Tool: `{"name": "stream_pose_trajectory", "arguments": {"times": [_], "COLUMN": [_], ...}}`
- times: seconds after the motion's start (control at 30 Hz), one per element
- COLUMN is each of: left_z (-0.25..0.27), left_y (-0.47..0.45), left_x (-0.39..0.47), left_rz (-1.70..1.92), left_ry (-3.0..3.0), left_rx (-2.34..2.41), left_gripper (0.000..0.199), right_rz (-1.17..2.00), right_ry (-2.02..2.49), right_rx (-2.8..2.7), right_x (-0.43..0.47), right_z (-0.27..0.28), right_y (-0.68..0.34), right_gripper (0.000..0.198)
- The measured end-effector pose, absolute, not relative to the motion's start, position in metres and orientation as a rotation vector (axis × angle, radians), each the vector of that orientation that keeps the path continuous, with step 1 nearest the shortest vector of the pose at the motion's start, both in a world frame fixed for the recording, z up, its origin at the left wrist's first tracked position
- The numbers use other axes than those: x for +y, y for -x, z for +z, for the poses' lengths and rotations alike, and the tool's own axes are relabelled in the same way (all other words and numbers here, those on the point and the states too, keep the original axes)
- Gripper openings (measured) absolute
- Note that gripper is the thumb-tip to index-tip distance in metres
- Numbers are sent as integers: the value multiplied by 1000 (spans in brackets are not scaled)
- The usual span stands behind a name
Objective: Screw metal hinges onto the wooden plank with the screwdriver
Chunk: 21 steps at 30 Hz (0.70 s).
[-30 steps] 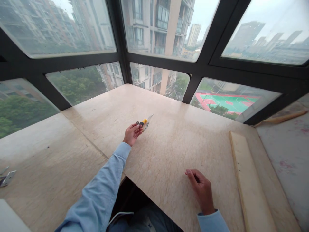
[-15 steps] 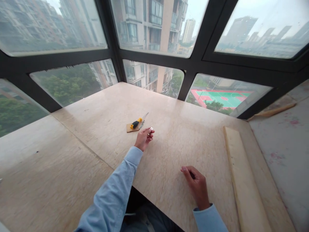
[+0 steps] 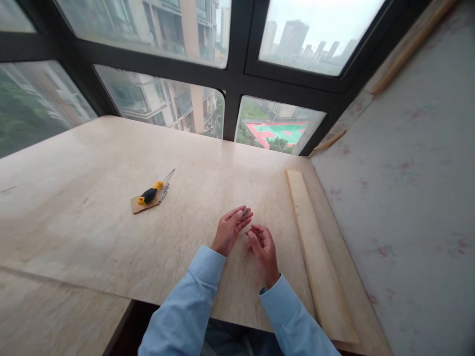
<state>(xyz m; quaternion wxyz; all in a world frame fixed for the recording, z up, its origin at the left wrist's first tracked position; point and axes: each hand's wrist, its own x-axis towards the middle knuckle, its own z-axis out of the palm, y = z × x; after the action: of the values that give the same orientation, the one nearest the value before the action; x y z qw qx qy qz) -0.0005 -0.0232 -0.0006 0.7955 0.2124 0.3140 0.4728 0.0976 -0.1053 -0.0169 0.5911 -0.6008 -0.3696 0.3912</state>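
My left hand [image 3: 229, 231] is above the tabletop, its thumb and fingers closed on a small silver metal fitting [image 3: 245, 212]. The fitting is too small for its exact kind to be made out. Close beside it, slightly lower and to the right, my right hand [image 3: 262, 247] has its fingers curled and thumb against the forefinger. Whatever it may pinch is hidden. Off to the left lies a screwdriver [image 3: 150, 194] with a yellow and black handle, resting on a thin brown piece of board [image 3: 138, 206]. Several small metal pieces [image 3: 164, 193] lie alongside its shaft.
The pale marble-patterned tabletop [image 3: 200, 173] reaches to dark-framed windows. A long wooden board [image 3: 315, 247] lies along the right side, near a flower-patterned wall [image 3: 408, 207]. A seam and the table's front edge are at lower left.
My view has turned to the right. My left hand has moved from near the screwdriver toward my right hand, carrying the metal fitting. Both hands are now close together.
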Motion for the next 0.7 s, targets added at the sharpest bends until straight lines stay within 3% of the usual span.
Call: {"name": "stream_pose_trajectory", "arguments": {"times": [0.7], "left_z": [-12], "left_y": [-33], "left_x": [-61], "left_rz": [1000], "left_ry": [-928], "left_rx": [581], "left_gripper": [65], "right_rz": [913], "right_ry": [1184], "right_rx": [-510], "right_x": [-96], "right_z": [-19], "right_y": [-114], "right_gripper": [32]}}
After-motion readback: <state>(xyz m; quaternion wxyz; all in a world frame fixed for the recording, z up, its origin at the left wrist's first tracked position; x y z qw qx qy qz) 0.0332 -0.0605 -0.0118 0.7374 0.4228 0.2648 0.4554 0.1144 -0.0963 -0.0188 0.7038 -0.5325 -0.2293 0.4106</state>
